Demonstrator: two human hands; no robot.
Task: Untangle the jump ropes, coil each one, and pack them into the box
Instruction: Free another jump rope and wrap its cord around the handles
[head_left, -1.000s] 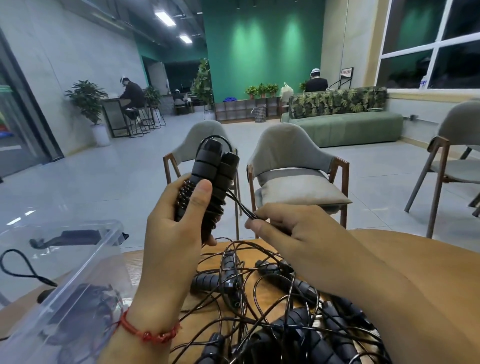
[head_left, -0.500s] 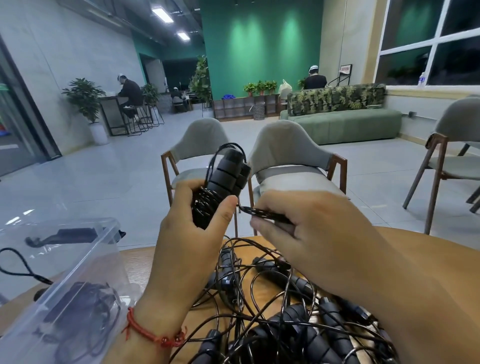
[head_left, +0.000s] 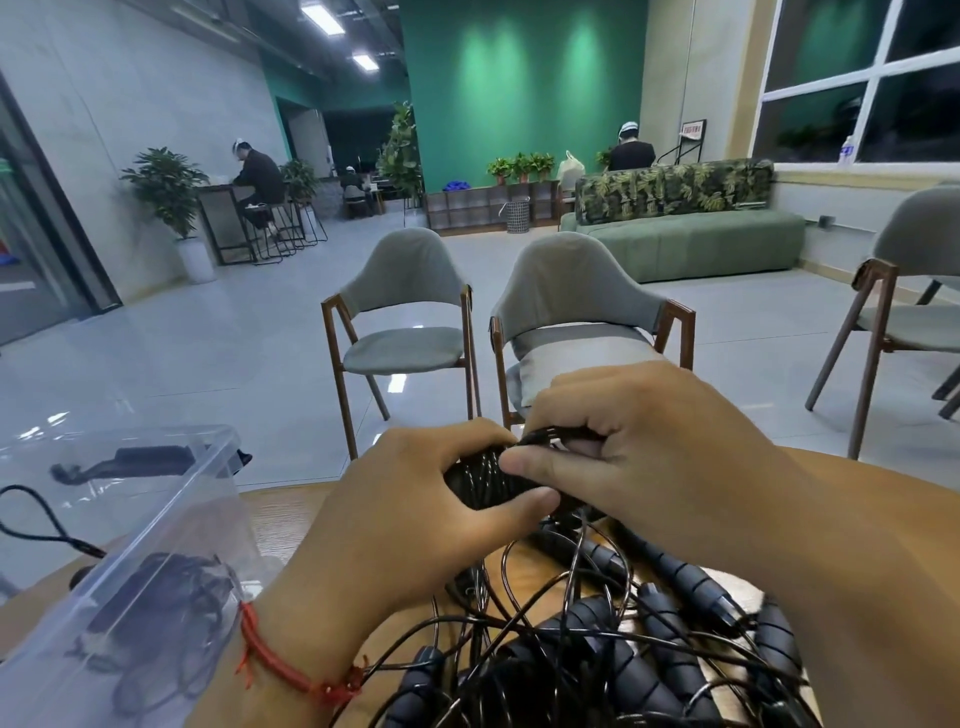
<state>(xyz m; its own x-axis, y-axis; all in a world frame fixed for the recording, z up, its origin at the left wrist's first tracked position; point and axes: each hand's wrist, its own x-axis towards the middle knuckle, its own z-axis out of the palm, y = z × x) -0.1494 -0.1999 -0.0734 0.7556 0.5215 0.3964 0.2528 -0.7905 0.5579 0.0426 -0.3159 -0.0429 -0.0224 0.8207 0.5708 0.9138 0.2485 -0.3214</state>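
The wound jump rope (head_left: 483, 480) at centre shows only as a dark patch, because the left hand (head_left: 415, 519) and right hand (head_left: 649, 441) curl over it and hide its handles and ends. At 6 o'clock the tangle of jump ropes (head_left: 597, 649) runs off the bottom edge. At 8 o'clock the clear plastic box (head_left: 171, 499) is cut by the left and bottom edges, and its dark contents blur through the wall. The sign (head_left: 693, 130) at 1 o'clock is too small to read.

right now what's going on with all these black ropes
A person is mid-coil: the left hand grips cord-wrapped jump rope handles while the right hand pinches the cord against them. More ropes lie tangled on the table, and the clear box on the left already holds some.
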